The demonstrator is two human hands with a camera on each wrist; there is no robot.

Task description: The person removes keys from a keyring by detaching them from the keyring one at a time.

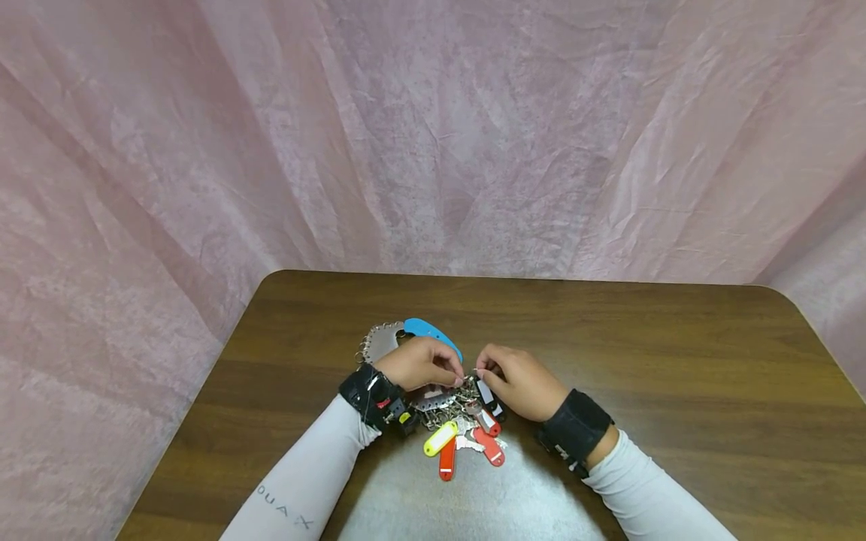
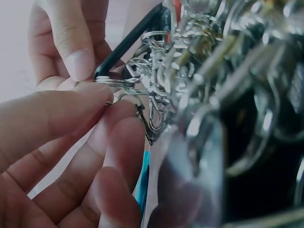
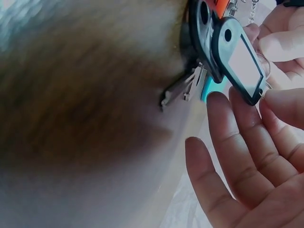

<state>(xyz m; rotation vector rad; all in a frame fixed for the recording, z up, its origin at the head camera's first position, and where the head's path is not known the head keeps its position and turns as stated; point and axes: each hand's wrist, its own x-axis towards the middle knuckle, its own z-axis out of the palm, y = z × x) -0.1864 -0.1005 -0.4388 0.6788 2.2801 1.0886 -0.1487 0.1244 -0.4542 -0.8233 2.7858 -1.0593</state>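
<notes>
Low over the table, my left hand (image 1: 425, 364) pinches a small metal ring (image 2: 127, 99) between thumb and fingertip. Facing it, my right hand (image 1: 531, 385) pinches a thin split ring at the corner of a black key tag (image 3: 243, 61) with a white label. Both hands' fingertips almost meet. Between and below them lies a cluster of metal rings, chains and keys (image 1: 468, 443). A yellow key tag (image 1: 441, 438) and red key tags (image 1: 489, 446) fan out towards the near side. Behind my left hand is a grey metal plate (image 1: 382, 343) edged with rings, with a blue handle (image 1: 433, 332).
The brown wooden table (image 1: 676, 376) stretches to both sides, with rounded far corners. A pink curtain (image 1: 473, 150) hangs behind it. In the right wrist view, a second black tag (image 3: 202, 35) overlaps the first.
</notes>
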